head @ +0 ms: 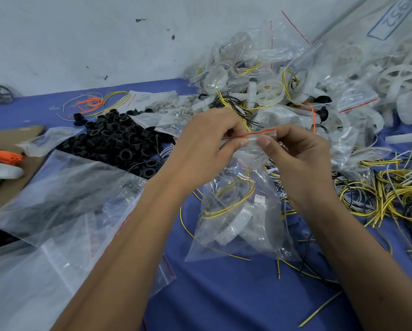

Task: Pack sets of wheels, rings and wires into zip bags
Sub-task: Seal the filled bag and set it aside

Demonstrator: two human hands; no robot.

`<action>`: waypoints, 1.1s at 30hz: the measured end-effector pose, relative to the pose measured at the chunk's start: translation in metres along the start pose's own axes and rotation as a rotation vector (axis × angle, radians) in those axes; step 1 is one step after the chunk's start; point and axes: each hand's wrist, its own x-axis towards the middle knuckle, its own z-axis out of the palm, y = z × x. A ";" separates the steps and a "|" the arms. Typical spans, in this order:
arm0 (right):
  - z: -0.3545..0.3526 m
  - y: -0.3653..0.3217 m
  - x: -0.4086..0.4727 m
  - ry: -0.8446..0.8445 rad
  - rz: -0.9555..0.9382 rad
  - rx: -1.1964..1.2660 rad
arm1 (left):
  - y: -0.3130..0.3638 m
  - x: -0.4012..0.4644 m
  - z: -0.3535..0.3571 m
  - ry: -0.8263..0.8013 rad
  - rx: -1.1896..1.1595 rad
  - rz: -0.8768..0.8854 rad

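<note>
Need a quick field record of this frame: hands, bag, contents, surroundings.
left hand: pinches the zip bag's top
right hand: pinches the same top, opposite end
zip bag: held above the blue table, red seal line between the hands
contents: yellow wire coil, white wheel
behind: pile of packed bags
left: black rings, empty bags
right: loose wires

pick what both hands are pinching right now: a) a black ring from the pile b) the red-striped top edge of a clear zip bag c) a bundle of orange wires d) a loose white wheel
b: the left hand and right hand both pinch the red-striped top edge of the zip bag, which hangs below them with yellow wires and white parts inside.
</note>
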 end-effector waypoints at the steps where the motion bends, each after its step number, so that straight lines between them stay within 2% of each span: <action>1: -0.001 0.000 0.000 -0.011 -0.006 -0.020 | 0.001 0.000 0.001 0.008 -0.003 0.002; 4: -0.001 0.000 0.000 -0.046 -0.051 -0.093 | 0.004 0.001 0.002 0.021 -0.008 0.011; 10: -0.002 0.001 0.000 -0.036 -0.033 -0.005 | -0.002 0.000 -0.004 0.011 -0.019 -0.021; 16: -0.001 0.002 0.000 -0.056 -0.063 -0.090 | 0.000 0.000 0.000 -0.010 0.011 0.021; 23: -0.001 0.001 0.000 0.004 -0.045 -0.142 | -0.006 -0.001 -0.003 -0.038 0.022 -0.006; 26: -0.003 0.001 -0.001 0.025 -0.057 -0.263 | -0.004 -0.001 -0.002 -0.052 0.108 0.025; 30: -0.005 -0.001 -0.003 0.003 -0.180 -0.569 | -0.003 -0.002 0.003 -0.098 0.150 0.027; 33: -0.004 -0.001 -0.003 -0.016 -0.240 -0.639 | -0.005 -0.003 0.001 -0.114 0.147 0.000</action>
